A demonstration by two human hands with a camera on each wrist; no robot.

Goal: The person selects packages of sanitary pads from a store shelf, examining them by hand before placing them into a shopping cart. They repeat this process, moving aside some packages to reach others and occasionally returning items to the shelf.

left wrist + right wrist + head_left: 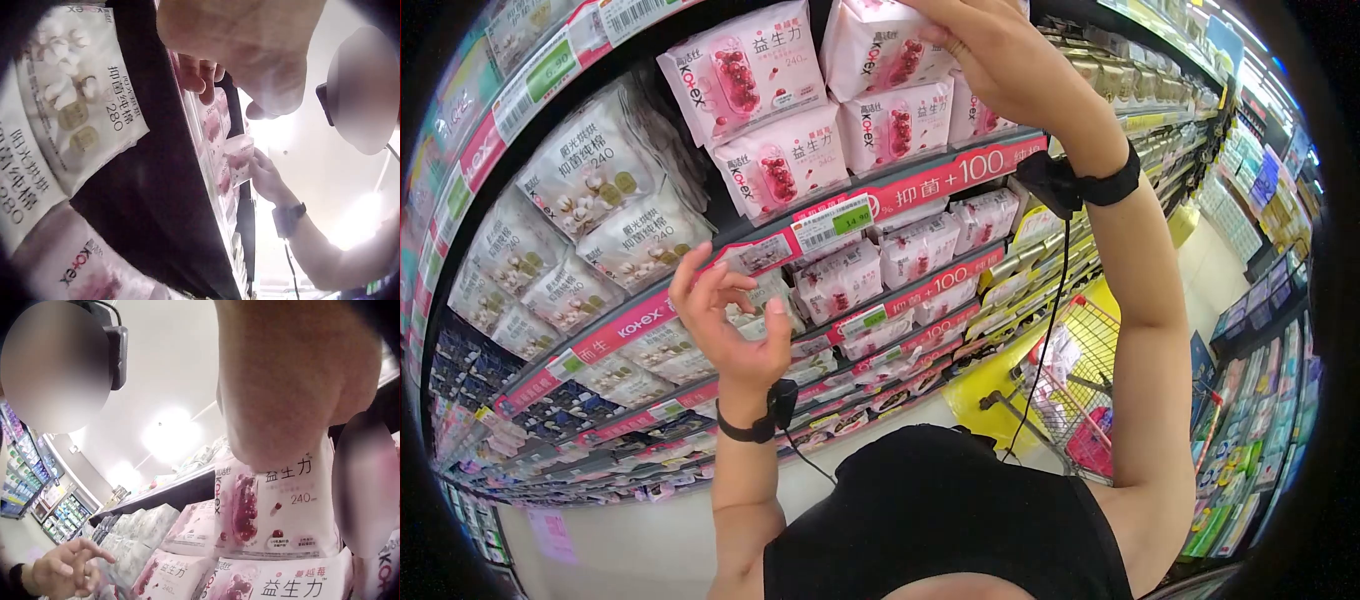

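Note:
My right hand (1005, 65) grips a pink Kotex sanitary pad pack (885, 60) at the top of a stack, its thumb near the front face and its other fingers out of frame. In the right wrist view the same pack (284, 519) sits over another pink pack (275, 581), partly behind the hand. My left hand (735, 320) hovers before the shelf edge, fingers loosely bent and holding nothing. Up to its left are white cotton-print pad packs (640, 240); pink packs (785, 165) stand above it to the right.
A pink shelf strip (960, 175) with price tags (832, 228) runs below the stacks. Lower shelves carry more pink packs (840, 280). A shopping cart (1085, 375) with goods in it stands at the right. Another shelf of packaged goods (1250, 450) lies beyond it.

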